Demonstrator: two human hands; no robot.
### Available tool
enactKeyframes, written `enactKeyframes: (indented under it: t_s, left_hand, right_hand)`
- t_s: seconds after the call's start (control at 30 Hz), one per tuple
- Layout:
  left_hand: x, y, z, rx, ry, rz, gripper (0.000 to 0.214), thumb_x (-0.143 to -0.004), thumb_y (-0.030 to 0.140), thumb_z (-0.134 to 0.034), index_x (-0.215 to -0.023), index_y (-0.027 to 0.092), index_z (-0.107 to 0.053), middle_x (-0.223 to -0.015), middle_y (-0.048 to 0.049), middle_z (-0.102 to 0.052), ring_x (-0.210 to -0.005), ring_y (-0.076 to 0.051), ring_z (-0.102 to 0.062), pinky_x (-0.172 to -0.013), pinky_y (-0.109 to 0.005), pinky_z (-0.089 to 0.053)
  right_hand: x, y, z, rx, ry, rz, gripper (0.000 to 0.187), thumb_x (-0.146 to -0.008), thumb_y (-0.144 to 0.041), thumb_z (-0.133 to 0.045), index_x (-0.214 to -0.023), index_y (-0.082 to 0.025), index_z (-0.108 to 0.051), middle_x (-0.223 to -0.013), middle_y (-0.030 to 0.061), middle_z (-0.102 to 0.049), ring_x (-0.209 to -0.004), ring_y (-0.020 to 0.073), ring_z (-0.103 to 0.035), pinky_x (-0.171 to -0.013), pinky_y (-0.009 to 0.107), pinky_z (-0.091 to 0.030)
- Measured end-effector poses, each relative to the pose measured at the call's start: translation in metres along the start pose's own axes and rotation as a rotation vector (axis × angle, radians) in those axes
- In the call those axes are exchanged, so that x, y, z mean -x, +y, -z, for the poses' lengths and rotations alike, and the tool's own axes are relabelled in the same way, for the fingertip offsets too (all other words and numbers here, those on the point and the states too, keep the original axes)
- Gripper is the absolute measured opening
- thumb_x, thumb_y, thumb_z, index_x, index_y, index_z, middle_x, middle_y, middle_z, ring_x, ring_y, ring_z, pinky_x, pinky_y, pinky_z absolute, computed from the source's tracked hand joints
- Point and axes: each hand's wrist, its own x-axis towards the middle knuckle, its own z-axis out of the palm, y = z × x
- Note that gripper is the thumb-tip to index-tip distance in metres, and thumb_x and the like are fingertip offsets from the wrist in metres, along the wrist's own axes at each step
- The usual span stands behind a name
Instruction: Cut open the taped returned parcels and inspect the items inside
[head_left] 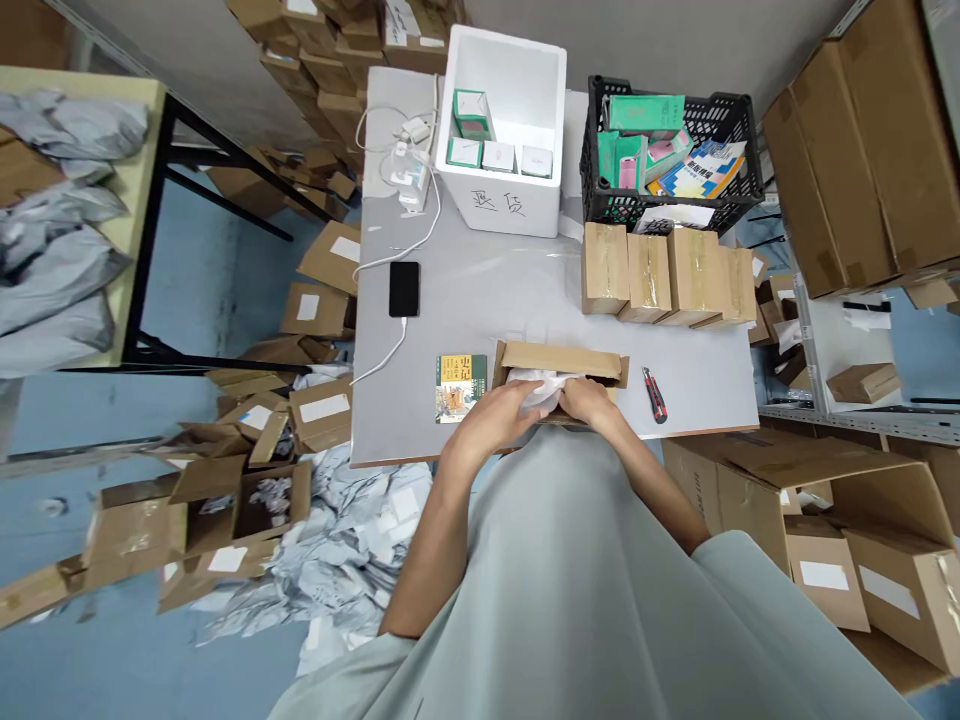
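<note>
An opened cardboard box [562,358] stands at the front edge of the table, close to my body. Inside it lies whitish, crumpled plastic wrap [553,384]; what it covers, if anything, is hidden. My left hand [501,412] reaches over the box's left side, fingers curled on the wrap. From the right, my right hand [586,398] grips the wrap with bent fingers. Just left of the box lies a book [460,388] with a green and yellow cover. A red and black box cutter [655,394] rests to the right.
Behind stand a white foam box [504,205], a black crate [667,205] of green packages, and several small cartons [606,268]. A phone [404,289] with a cable lies at left. Cartons and grey plastic bags [337,540] cover the floor; a large open carton [720,490] stands right.
</note>
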Motion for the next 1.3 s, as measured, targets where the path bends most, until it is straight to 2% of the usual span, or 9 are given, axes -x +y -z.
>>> enactKeyframes:
  t_s: [0.13, 0.3, 0.43, 0.53, 0.6, 0.73, 0.93, 1.13, 1.3]
  left_hand:
    - [-0.019, -0.005, -0.017, -0.095, -0.095, 0.054, 0.044, -0.107, 0.017, -0.059, -0.145, 0.023, -0.081, -0.144, -0.0176, -0.081, -0.135, -0.04, -0.078, -0.111, -0.046, -0.059]
    - [-0.042, 0.01, -0.033, -0.151, -0.178, 0.149, 0.038, -0.109, 0.022, -0.062, -0.142, 0.014, -0.08, -0.135, -0.0263, -0.081, -0.129, -0.043, -0.079, -0.107, -0.048, -0.061]
    - [-0.018, 0.006, -0.028, -0.012, 0.071, -0.009, 0.041, -0.114, 0.033, -0.057, -0.147, 0.019, -0.076, -0.144, -0.0193, -0.078, -0.133, -0.037, -0.076, -0.112, -0.044, -0.058]
    - [0.006, -0.013, -0.019, 0.101, 0.405, -0.022, 0.043, -0.113, 0.042, -0.06, -0.15, 0.023, -0.072, -0.143, -0.016, -0.077, -0.132, -0.036, -0.074, -0.114, -0.045, -0.056]
    - [0.014, -0.032, -0.016, 0.09, 0.49, 0.091, 0.052, -0.107, 0.044, -0.07, -0.153, 0.02, -0.068, -0.144, -0.0196, -0.074, -0.13, -0.039, -0.073, -0.112, -0.048, -0.057]
    - [0.017, -0.07, -0.02, 0.06, 0.279, 0.259, 0.05, -0.103, 0.042, -0.073, -0.146, 0.017, -0.07, -0.134, -0.0196, -0.079, -0.108, -0.036, -0.079, -0.1, -0.045, -0.06]
    - [0.027, -0.089, -0.036, 0.147, 0.121, 0.258, 0.045, -0.105, 0.039, -0.064, -0.144, 0.018, -0.074, -0.125, -0.0149, -0.085, -0.102, -0.034, -0.082, -0.093, -0.039, -0.06]
    - [0.026, -0.104, -0.031, 0.241, 0.262, 0.232, 0.05, -0.113, 0.036, -0.043, -0.149, 0.02, -0.074, -0.118, -0.0151, -0.086, -0.115, -0.035, -0.081, -0.099, -0.039, -0.059]
    - [0.0, -0.136, 0.006, 0.265, 0.434, 0.3, 0.048, -0.113, 0.04, -0.043, -0.141, 0.019, -0.076, -0.109, -0.0141, -0.085, -0.108, -0.034, -0.081, -0.096, -0.038, -0.059]
  right_hand:
    - [0.018, -0.003, -0.007, 0.009, 0.051, -0.02, 0.036, -0.116, -0.026, -0.054, -0.135, -0.011, -0.08, -0.138, 0.0231, -0.082, -0.131, 0.0374, -0.078, -0.101, 0.039, -0.056]
    - [0.062, 0.012, -0.009, -0.07, 0.256, -0.028, 0.029, -0.117, -0.037, -0.061, -0.133, -0.018, -0.077, -0.134, 0.0169, -0.083, -0.129, 0.0336, -0.077, -0.099, 0.037, -0.055]
    - [0.074, 0.031, -0.015, -0.123, 0.329, -0.211, 0.037, -0.116, -0.05, -0.065, -0.125, -0.017, -0.077, -0.132, 0.0177, -0.082, -0.125, 0.0345, -0.079, -0.096, 0.038, -0.056]
    - [0.068, 0.041, -0.026, -0.11, 0.299, -0.353, 0.057, -0.111, -0.062, -0.068, -0.133, -0.01, -0.073, -0.136, 0.0264, -0.079, -0.129, 0.0394, -0.077, -0.099, 0.041, -0.057]
    - [0.062, 0.045, -0.033, -0.113, 0.272, -0.4, 0.069, -0.108, -0.065, -0.071, -0.143, -0.006, -0.068, -0.142, 0.031, -0.076, -0.132, 0.0416, -0.077, -0.101, 0.043, -0.057]
    - [0.053, 0.05, -0.041, -0.16, 0.231, -0.437, 0.078, -0.106, -0.063, -0.073, -0.155, -0.003, -0.06, -0.144, 0.0329, -0.075, -0.137, 0.0432, -0.075, -0.103, 0.044, -0.057]
    - [0.042, 0.046, -0.046, -0.209, 0.187, -0.432, 0.113, -0.102, -0.059, -0.08, -0.176, 0.006, -0.025, -0.15, 0.0364, -0.071, -0.146, 0.0457, -0.07, -0.109, 0.045, -0.055]
    - [0.033, 0.039, -0.049, -0.286, 0.241, -0.287, 0.077, -0.107, -0.04, -0.064, -0.173, -0.009, -0.038, -0.139, 0.0206, -0.082, -0.13, 0.0354, -0.079, -0.103, 0.037, -0.056]
    - [0.004, 0.016, -0.018, -0.285, 0.366, -0.125, 0.074, -0.107, -0.023, -0.044, -0.18, -0.016, -0.035, -0.131, 0.0126, -0.084, -0.123, 0.0296, -0.081, -0.107, 0.035, -0.056]
